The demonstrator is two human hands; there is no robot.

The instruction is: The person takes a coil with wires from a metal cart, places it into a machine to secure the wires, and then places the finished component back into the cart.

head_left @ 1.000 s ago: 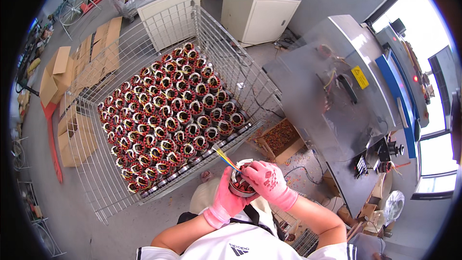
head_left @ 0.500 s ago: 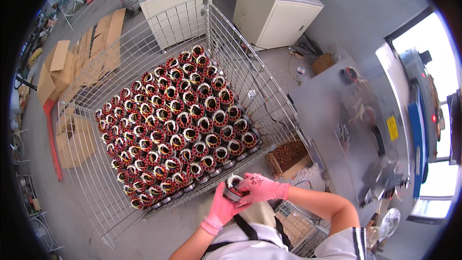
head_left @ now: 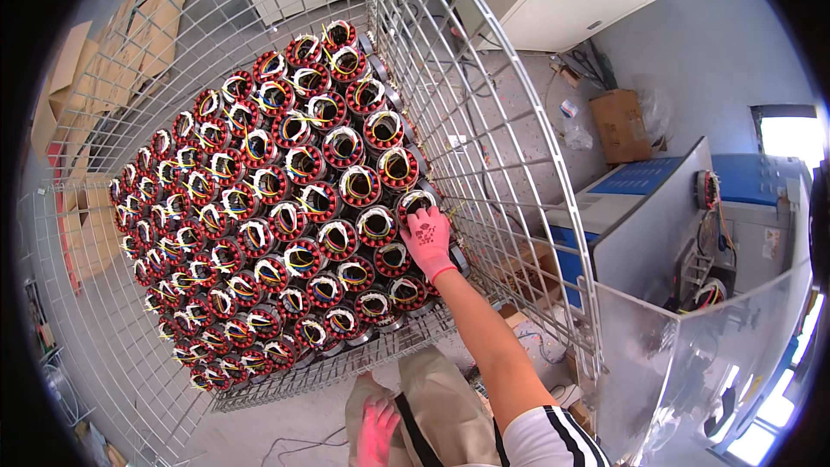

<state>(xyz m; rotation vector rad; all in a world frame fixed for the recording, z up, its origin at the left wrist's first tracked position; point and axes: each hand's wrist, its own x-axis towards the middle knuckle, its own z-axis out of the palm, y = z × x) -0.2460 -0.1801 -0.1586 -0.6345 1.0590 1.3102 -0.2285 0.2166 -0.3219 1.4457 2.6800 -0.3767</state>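
Note:
Rows of motor stators (head_left: 305,164), ring-shaped with red rims and white, yellow, blue and black wires, stand packed in a wire mesh cage (head_left: 519,91). Reaching over its near side, my right hand (head_left: 427,240), in a pink glove, has its fingers closed on the rim of one stator (head_left: 418,200) at the right side of the pack. The palm side and fingertips are hidden. Down by my trouser leg, my left hand (head_left: 378,432), also gloved in pink, holds nothing; its fingers look loosely stretched and somewhat blurred.
Beyond the cage stands a pale cabinet (head_left: 566,0). A cardboard box (head_left: 618,125) sits by the wall. On the right is a machine with a grey panel (head_left: 640,229) and a clear guard (head_left: 635,389). Flattened cardboard (head_left: 143,43) leans behind the cage's left side.
My hands have parted: the stator both held at my lap went with my right hand into the cage. My left hand dropped to my leg. The view has moved closer to the cage.

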